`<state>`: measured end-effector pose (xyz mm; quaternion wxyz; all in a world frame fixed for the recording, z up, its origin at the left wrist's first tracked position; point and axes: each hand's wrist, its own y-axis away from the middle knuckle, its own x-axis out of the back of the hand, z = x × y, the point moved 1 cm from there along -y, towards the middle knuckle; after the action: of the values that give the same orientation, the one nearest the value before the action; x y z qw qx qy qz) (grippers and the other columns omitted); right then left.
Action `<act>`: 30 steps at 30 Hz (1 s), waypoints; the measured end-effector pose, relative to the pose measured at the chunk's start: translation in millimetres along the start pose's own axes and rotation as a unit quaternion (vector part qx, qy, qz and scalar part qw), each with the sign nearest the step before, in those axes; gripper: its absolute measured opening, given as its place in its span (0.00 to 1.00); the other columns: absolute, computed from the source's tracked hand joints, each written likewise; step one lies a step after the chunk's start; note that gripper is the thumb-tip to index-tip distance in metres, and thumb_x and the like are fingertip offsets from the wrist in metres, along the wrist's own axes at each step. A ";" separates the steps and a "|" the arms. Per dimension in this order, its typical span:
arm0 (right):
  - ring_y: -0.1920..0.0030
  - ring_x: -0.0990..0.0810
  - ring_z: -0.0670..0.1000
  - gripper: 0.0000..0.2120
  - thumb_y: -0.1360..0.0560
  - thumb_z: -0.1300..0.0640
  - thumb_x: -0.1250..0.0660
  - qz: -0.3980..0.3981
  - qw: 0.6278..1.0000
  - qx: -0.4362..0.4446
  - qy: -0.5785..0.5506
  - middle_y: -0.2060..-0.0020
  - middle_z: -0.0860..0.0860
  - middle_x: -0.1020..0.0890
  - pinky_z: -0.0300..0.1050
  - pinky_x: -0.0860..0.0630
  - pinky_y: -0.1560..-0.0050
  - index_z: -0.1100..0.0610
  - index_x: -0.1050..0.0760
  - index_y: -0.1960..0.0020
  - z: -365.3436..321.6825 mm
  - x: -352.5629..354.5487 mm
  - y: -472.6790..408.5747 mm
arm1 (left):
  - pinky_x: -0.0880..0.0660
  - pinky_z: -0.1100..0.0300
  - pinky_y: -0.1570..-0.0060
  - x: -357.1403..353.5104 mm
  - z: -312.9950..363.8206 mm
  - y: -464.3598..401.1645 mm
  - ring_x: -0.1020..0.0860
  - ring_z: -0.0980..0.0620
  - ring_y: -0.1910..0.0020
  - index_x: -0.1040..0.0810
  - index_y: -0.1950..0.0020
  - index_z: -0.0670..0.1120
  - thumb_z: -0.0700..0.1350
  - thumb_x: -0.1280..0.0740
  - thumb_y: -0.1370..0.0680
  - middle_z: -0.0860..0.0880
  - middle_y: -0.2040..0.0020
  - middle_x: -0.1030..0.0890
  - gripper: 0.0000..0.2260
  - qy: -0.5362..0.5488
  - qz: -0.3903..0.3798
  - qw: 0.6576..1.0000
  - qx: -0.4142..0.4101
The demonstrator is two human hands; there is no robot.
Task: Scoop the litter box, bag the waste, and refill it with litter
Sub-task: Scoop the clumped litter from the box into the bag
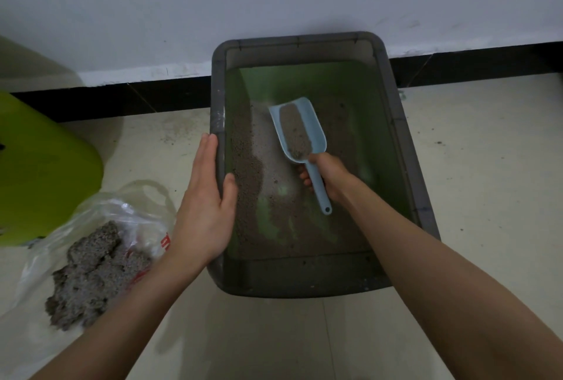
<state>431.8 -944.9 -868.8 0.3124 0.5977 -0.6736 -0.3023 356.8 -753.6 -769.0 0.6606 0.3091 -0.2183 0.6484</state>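
Observation:
A grey plastic litter box (405,148) with a green bottom stands on the floor against the wall. A thin layer of grey-brown litter (246,172) lies in it, mostly at its left and middle. My right hand (327,178) grips the handle of a light blue scoop (300,132), which is loaded with litter and held over the box. My left hand (207,199) holds the box's left rim, fingers outside and thumb inside. A clear plastic bag (122,215) lies on the floor to the left, with clumped waste litter (91,270) on it.
A lime green plastic object (39,166) stands at the far left beside the bag. The white wall with a black skirting (472,68) runs behind the box. Pale floor tiles (487,196) with scattered litter grains surround the box.

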 end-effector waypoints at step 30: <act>0.66 0.27 0.49 0.10 0.18 0.57 0.47 -0.089 0.988 -0.002 -0.129 0.65 0.55 0.25 0.43 0.28 0.63 0.63 0.33 0.44 -10.3 -41.2 -1.2 | 0.50 0.66 0.32 -1.5 -3.5 -1.4 0.52 0.67 0.30 0.55 0.24 0.54 0.48 0.46 0.19 0.58 0.23 0.53 0.27 0.006 -0.009 1.000 -0.012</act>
<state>444.2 -904.4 -865.8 0.1961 0.6107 -0.6516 -0.4050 357.7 -752.3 -772.7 0.6712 0.2992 -0.2194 0.6417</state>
